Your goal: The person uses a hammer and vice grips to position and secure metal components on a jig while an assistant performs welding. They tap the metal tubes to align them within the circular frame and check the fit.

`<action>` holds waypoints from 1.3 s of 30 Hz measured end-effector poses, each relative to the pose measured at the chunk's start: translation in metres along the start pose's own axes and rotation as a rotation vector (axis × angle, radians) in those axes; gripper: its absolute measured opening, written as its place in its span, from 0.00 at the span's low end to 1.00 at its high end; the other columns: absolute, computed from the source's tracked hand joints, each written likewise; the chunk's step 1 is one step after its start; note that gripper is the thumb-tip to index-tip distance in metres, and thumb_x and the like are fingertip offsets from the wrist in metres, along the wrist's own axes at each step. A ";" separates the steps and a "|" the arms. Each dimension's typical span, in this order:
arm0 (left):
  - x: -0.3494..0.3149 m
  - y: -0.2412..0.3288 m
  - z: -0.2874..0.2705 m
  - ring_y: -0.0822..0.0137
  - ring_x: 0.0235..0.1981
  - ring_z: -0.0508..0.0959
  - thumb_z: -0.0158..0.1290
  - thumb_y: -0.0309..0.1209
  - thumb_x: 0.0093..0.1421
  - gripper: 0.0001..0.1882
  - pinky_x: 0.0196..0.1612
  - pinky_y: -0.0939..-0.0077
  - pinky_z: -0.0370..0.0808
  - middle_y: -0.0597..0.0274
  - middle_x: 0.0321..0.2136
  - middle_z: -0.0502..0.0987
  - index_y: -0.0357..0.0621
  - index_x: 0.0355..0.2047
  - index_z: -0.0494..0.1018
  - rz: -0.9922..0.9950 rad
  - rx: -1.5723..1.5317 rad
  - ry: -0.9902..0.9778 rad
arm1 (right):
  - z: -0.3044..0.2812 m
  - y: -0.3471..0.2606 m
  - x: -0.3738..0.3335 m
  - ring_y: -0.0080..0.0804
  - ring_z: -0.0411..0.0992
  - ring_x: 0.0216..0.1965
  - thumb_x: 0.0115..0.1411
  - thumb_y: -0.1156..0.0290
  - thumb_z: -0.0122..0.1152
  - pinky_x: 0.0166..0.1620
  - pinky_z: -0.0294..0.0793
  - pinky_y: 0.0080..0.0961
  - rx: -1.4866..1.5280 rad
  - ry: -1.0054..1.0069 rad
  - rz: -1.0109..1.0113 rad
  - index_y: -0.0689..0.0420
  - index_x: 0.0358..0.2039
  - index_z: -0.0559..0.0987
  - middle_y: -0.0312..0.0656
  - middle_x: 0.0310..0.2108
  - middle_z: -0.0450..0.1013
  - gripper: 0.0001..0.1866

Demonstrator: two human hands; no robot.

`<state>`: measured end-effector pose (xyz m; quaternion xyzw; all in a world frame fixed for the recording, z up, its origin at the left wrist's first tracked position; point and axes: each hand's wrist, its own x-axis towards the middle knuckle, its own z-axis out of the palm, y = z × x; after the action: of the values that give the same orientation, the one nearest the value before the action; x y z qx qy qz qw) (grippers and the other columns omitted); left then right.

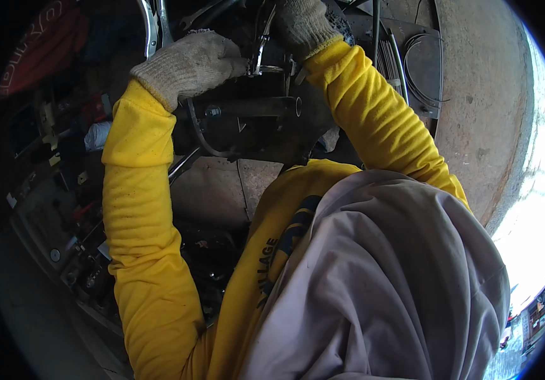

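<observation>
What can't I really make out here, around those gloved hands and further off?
All in the head view:
- Right gloved hand: cut off by the top edge, so its grip is unclear.
- Left gloved hand: its own back hides most of the curled fingers.
- Silver metal piece: its upper part is lost near the top edge.
- Clutter at left: too dark.
- Ground at far right: washed out by glare.

The upper edge crops the right hand [307,28], and what it touches seems lost in shadow.
</observation>
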<state>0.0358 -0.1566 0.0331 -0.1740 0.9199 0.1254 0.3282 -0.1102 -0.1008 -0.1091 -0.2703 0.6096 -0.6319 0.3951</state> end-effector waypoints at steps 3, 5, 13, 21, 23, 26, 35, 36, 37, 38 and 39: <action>0.004 0.002 -0.002 0.63 0.35 0.80 0.54 0.40 0.68 0.17 0.42 0.70 0.78 0.59 0.32 0.80 0.40 0.45 0.81 -0.257 -0.274 -0.109 | -0.005 -0.018 -0.006 0.50 0.65 0.66 0.70 0.51 0.54 0.66 0.64 0.36 -0.100 -0.063 -0.030 0.53 0.63 0.72 0.57 0.69 0.60 0.28; -0.005 -0.002 0.001 0.63 0.34 0.79 0.54 0.41 0.68 0.17 0.41 0.70 0.77 0.59 0.30 0.80 0.39 0.45 0.81 -0.241 -0.272 -0.117 | 0.000 -0.027 -0.012 0.52 0.65 0.66 0.70 0.52 0.53 0.66 0.65 0.36 0.086 -0.154 0.228 0.51 0.64 0.72 0.58 0.70 0.59 0.26; -0.028 -0.017 -0.002 0.53 0.44 0.82 0.52 0.41 0.69 0.17 0.52 0.61 0.77 0.54 0.44 0.82 0.43 0.49 0.80 -0.198 -0.076 -0.006 | 0.006 -0.015 0.003 0.50 0.70 0.62 0.70 0.56 0.53 0.62 0.70 0.34 0.028 0.039 0.206 0.51 0.66 0.69 0.56 0.71 0.58 0.27; -0.033 -0.009 0.003 0.55 0.44 0.82 0.51 0.40 0.70 0.16 0.52 0.62 0.77 0.55 0.41 0.83 0.45 0.49 0.80 -0.236 -0.066 0.037 | 0.009 0.001 0.002 0.39 0.54 0.71 0.66 0.52 0.60 0.67 0.58 0.28 0.612 -0.062 0.125 0.59 0.73 0.56 0.54 0.73 0.53 0.42; -0.034 -0.010 0.004 0.56 0.43 0.83 0.51 0.40 0.70 0.16 0.52 0.62 0.77 0.56 0.40 0.84 0.45 0.49 0.80 -0.228 -0.048 0.032 | 0.011 -0.006 -0.004 0.39 0.48 0.74 0.66 0.52 0.60 0.69 0.54 0.27 0.719 -0.082 0.163 0.57 0.73 0.56 0.53 0.75 0.49 0.42; -0.036 -0.013 0.011 0.57 0.43 0.83 0.50 0.39 0.70 0.16 0.52 0.63 0.77 0.57 0.40 0.84 0.45 0.48 0.80 -0.232 -0.029 0.066 | 0.018 0.008 0.001 0.42 0.44 0.77 0.67 0.52 0.59 0.73 0.48 0.28 0.841 -0.061 0.228 0.58 0.75 0.53 0.55 0.77 0.43 0.43; -0.033 -0.013 0.008 0.57 0.41 0.83 0.49 0.37 0.69 0.15 0.51 0.63 0.78 0.55 0.38 0.84 0.44 0.47 0.80 -0.130 -0.033 0.095 | 0.017 0.063 0.031 0.54 0.31 0.79 0.77 0.67 0.34 0.77 0.35 0.37 -0.853 0.134 -0.862 0.57 0.76 0.52 0.59 0.78 0.33 0.29; -0.034 -0.012 0.009 0.57 0.40 0.83 0.50 0.37 0.69 0.15 0.50 0.63 0.78 0.55 0.37 0.84 0.44 0.47 0.81 -0.142 -0.020 0.101 | 0.016 0.062 0.032 0.53 0.33 0.78 0.77 0.67 0.35 0.77 0.37 0.36 -0.746 0.073 -0.769 0.57 0.75 0.53 0.58 0.78 0.34 0.29; -0.034 -0.009 0.008 0.56 0.38 0.83 0.50 0.37 0.68 0.15 0.49 0.63 0.78 0.54 0.37 0.84 0.44 0.47 0.81 -0.146 -0.004 0.110 | 0.015 0.058 0.030 0.52 0.34 0.78 0.76 0.66 0.36 0.76 0.39 0.36 -0.592 0.000 -0.632 0.57 0.75 0.53 0.58 0.77 0.35 0.29; -0.031 -0.015 0.009 0.56 0.38 0.83 0.50 0.37 0.68 0.15 0.49 0.63 0.78 0.54 0.37 0.84 0.44 0.47 0.81 -0.142 -0.004 0.113 | 0.014 0.054 0.029 0.51 0.36 0.77 0.76 0.65 0.37 0.75 0.41 0.35 -0.506 -0.031 -0.547 0.57 0.75 0.54 0.58 0.77 0.36 0.29; -0.029 -0.016 0.006 0.56 0.38 0.83 0.50 0.37 0.68 0.15 0.49 0.64 0.78 0.54 0.36 0.84 0.45 0.48 0.81 -0.040 0.066 0.124 | 0.017 0.051 0.030 0.51 0.38 0.77 0.76 0.65 0.38 0.75 0.43 0.34 -0.448 -0.055 -0.497 0.57 0.75 0.54 0.57 0.77 0.37 0.29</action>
<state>0.0670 -0.1622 0.0458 -0.1888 0.9385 0.0773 0.2785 -0.1036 -0.1321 -0.1614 -0.5077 0.6379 -0.5517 0.1759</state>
